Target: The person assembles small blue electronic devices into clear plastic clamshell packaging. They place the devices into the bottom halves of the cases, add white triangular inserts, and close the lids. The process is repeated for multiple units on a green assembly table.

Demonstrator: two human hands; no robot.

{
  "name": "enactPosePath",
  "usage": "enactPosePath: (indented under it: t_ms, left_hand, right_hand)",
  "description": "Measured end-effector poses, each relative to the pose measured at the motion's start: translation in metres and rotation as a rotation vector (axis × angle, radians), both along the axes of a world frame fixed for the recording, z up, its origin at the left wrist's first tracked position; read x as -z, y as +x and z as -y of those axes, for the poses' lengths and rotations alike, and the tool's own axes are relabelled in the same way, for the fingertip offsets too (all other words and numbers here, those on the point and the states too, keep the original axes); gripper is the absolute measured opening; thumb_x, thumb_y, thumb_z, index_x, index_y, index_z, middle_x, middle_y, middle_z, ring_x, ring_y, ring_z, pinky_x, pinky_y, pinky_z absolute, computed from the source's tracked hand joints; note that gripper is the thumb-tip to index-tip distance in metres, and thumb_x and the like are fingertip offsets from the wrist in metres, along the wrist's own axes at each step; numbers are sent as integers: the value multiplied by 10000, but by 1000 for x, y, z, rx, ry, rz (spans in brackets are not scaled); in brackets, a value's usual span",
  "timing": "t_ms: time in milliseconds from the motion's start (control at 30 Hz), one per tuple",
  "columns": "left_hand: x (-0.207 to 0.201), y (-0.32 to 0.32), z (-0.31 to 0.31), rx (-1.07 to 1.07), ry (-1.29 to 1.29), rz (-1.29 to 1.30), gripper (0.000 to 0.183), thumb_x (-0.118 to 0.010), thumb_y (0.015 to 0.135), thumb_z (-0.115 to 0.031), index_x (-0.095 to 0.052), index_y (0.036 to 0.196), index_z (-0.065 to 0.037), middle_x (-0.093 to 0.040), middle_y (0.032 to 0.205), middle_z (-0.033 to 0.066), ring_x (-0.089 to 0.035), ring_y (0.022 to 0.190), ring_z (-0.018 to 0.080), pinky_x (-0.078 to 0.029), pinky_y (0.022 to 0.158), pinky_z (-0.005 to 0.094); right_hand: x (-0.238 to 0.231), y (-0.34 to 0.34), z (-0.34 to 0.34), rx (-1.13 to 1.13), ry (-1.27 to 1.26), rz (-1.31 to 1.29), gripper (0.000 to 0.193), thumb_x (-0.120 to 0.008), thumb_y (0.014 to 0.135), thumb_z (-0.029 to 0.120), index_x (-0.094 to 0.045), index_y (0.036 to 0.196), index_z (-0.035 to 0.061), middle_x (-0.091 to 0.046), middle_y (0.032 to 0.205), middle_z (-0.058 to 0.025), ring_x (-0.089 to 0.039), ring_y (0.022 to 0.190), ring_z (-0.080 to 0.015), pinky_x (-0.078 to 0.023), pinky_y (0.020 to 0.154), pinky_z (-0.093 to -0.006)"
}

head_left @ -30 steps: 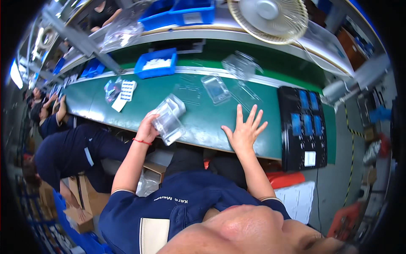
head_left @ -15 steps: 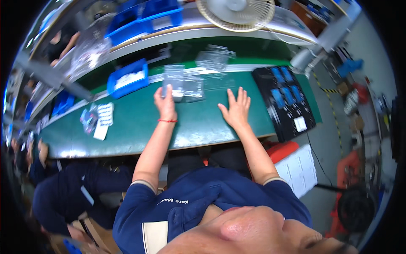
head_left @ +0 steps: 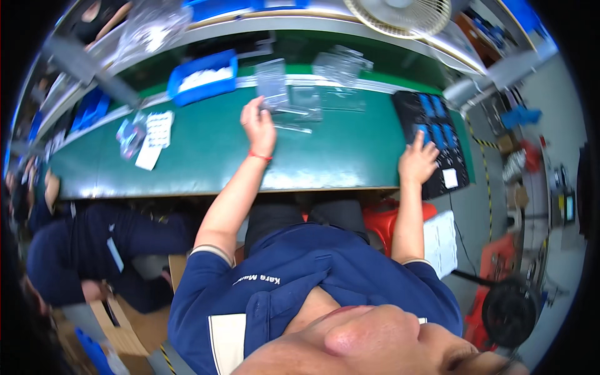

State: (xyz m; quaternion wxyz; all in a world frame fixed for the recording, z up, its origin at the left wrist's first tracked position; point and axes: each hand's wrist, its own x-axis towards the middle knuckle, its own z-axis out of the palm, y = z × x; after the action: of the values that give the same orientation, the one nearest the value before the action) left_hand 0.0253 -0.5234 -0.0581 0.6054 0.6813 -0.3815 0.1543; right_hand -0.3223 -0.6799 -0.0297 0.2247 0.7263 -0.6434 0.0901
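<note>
My left hand [head_left: 258, 128], with a red cord round the wrist, is closed at the edge of a thin clear plastic case [head_left: 292, 128]; its outline is faint. Just beyond stand clear plastic boxes [head_left: 271, 84] and a flatter clear one [head_left: 307, 102]. Over at the right, my right hand [head_left: 419, 161] reaches over a black tray [head_left: 409, 112] that holds several blue blocks [head_left: 447, 136]. Its fingers are apart, and the index fingertip is at the nearest blue block; whether it touches cannot be made out.
A blue bin [head_left: 232, 70] with white pieces sits at the bench's back. Stacked clear plastic parts [head_left: 340, 67] lie right of it. Left are a white sheet of parts [head_left: 159, 129] and a plastic bag [head_left: 130, 136]. A fan [head_left: 403, 15] is above; a seated person [head_left: 94, 250] is at left.
My right hand has moved right from the bench top to the black tray. My left hand has drawn slightly away from the upright clear box, with a thin clear case now at its fingers.
</note>
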Motion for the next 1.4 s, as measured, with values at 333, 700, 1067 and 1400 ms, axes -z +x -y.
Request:
enactPosePath:
  t_ms: [333,700,1067,1400]
  left_hand:
    - [10,-4,-5,-84,62,-176,296,-609,792,-28,-637,1076,-103,-598,1074,99,-505,1079,277,-342,987,387]
    - [1,7,-1,108,35,-421,189,-658,820,-67,-699,1003,-94,-644,962,91,-602,850,197,-488,736,303]
    - [6,11,14,402,52,-460,437,-615,812,-17,-583,1247,-52,-661,1138,137,-638,1025,174,-493,765,263]
    - [4,11,11,351,160,-476,281,-667,821,-84,-662,1098,-34,-695,1019,82,-649,902,145,-502,732,264]
  right_hand:
    - [8,-4,29,19,-130,40,603,-614,855,378,-401,1390,198,-478,1315,-209,-436,1232,-400,-356,956,-597]
    - [-1,189,-58,-1128,379,972,630,-726,785,126,-451,1346,55,-618,1107,-161,-601,1014,-303,-471,896,-373]
    - [32,188,-35,-968,767,1618,257,-662,861,42,-547,1089,16,-651,878,-65,-629,748,-121,-499,659,-232]
    - [18,175,-33,-810,1021,1869,253,-641,878,47,-498,1086,21,-675,946,-161,-681,807,-228,-547,647,-298]
